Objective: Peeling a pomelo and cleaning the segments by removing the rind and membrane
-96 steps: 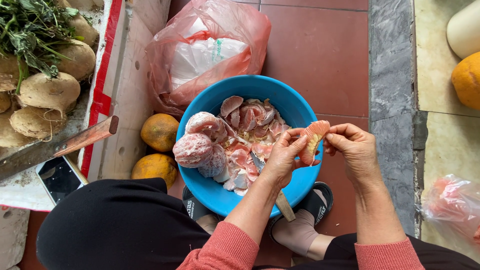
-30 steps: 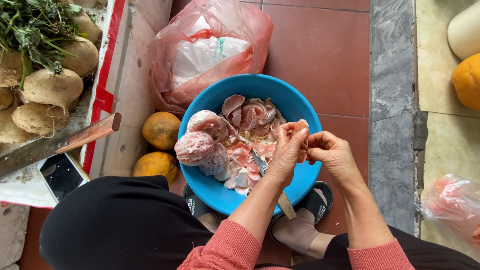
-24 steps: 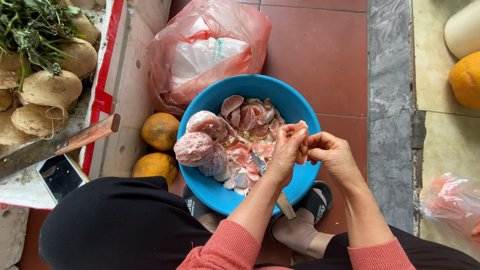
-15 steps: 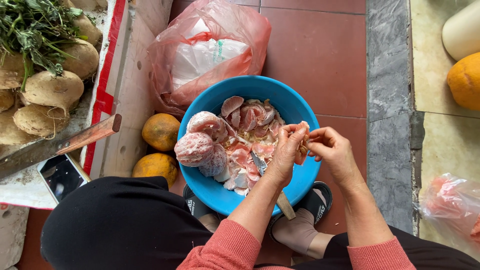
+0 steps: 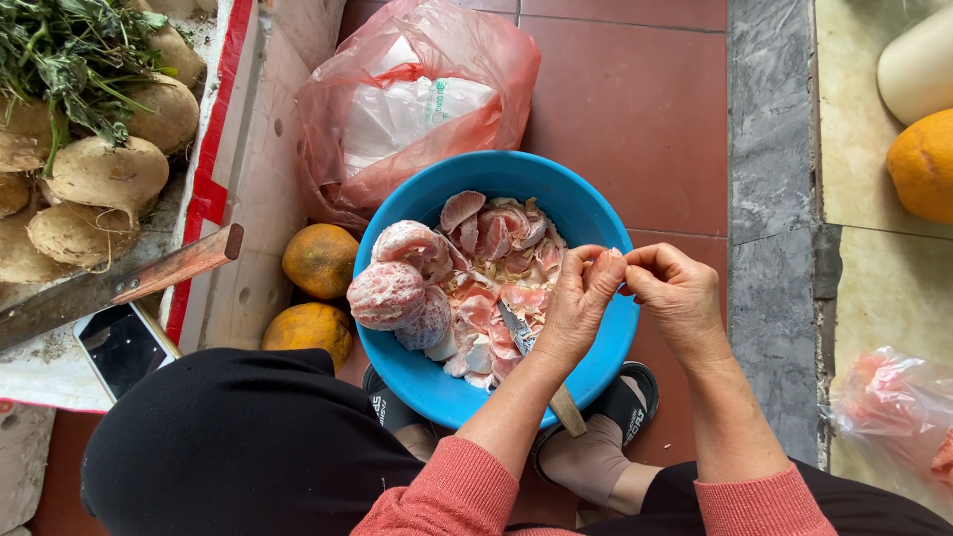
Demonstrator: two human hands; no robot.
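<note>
Over the right rim of a blue plastic bowl point(image 5: 417, 372), my left hand point(image 5: 581, 303) and my right hand point(image 5: 675, 298) pinch a small pink citrus segment point(image 5: 613, 262) between their fingertips. The segment is mostly hidden by the fingers. Inside the bowl lie peeled pink citrus chunks point(image 5: 392, 288) on the left and several loose segments and skins point(image 5: 496, 258). A knife point(image 5: 516, 328) rests in the bowl, its wooden handle point(image 5: 568, 412) poking out over the near rim under my left forearm.
Two whole orange-yellow citrus fruits point(image 5: 320, 260) sit left of the bowl. A pink plastic bag point(image 5: 417, 99) lies behind it. A crate of pale root vegetables point(image 5: 104, 174) with greens, a wooden-handled tool point(image 5: 179, 266) and a phone point(image 5: 124, 347) are at left. More fruit point(image 5: 923, 164) at right.
The pink segment was held open and visible between my hands earlier; now my fingers have closed together around it and both hands sit slightly closer over the bowl's rim.
</note>
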